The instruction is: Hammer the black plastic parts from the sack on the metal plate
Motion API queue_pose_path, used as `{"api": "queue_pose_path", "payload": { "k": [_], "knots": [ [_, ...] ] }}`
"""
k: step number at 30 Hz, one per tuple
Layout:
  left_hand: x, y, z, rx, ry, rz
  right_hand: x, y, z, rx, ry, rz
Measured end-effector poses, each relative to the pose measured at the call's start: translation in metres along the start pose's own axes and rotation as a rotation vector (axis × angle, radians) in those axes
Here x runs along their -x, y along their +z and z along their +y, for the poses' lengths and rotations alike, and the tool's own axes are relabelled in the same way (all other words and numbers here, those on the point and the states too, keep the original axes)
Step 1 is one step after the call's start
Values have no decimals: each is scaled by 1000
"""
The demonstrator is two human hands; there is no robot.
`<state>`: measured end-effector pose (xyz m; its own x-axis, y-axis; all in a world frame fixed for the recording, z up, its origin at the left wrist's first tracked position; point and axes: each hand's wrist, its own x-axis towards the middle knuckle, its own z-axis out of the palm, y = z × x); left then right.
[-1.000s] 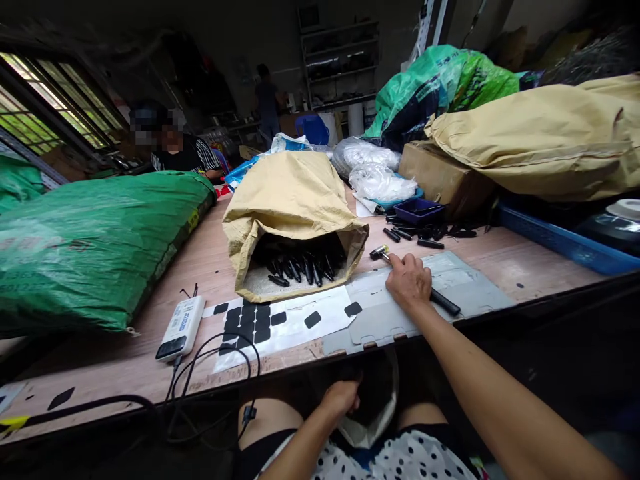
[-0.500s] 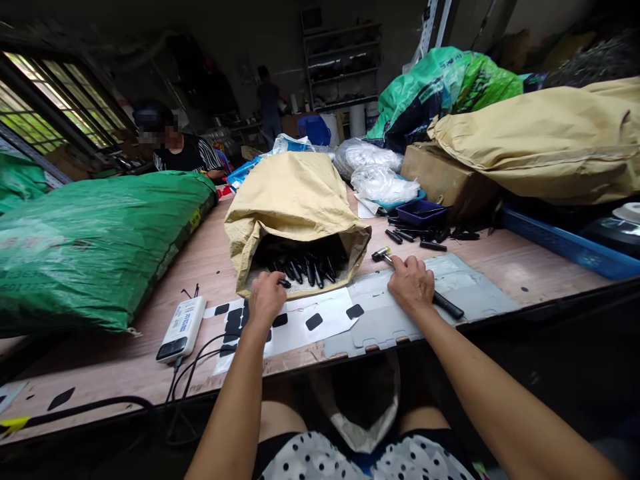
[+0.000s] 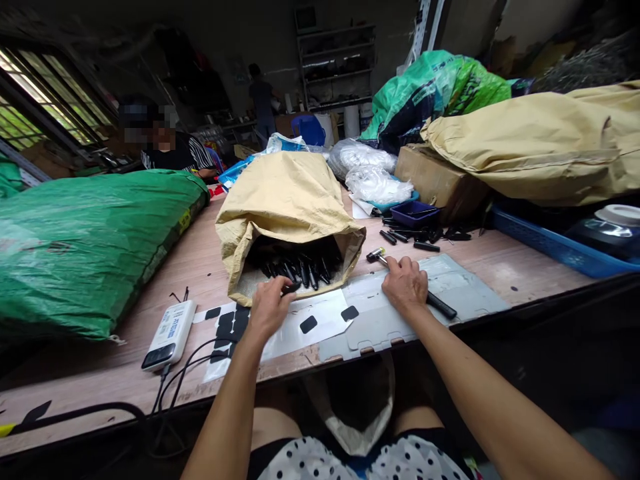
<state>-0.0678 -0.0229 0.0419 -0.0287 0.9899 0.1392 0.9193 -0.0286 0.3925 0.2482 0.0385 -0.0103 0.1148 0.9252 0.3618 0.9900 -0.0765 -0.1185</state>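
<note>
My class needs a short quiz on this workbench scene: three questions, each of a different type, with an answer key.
1. True or false: the right hand holds the hammer.

2. Choose one. What do the fingers of the left hand hold?
A) a blue tray
B) a black piece
C) a sheet of paper

3. Fill in: in the picture, the white device lies to the ____ of the open tan sack.

Key: 1 true; 2 B; 3 left.

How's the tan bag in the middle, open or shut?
Open: the tan bag has its mouth gaping toward the person, with black pieces showing inside. The left hand holds one at the mouth.
</note>
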Motion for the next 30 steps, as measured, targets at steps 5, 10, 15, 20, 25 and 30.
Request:
{"api": "queue_pose_path", "payload": {
  "k": [5,10,15,20,25,30],
  "knots": [
    [30,41,52,357,152,-89,0,-3,0,5,7,-24],
    [41,66,64,334,161,-70,1,-3,0,-7,15,-38],
    [42,62,64,379,132,-54,-5,-12,5,-117,74,-104],
    [42,62,64,450,111,-34,20,-43,14,-444,111,-23],
    [43,66,63,487,74,22,86,-67,3,-785,-105,-56],
    [44,68,62,492,53,65,123,-70,-16,-782,-215,-130]
  ]
}}
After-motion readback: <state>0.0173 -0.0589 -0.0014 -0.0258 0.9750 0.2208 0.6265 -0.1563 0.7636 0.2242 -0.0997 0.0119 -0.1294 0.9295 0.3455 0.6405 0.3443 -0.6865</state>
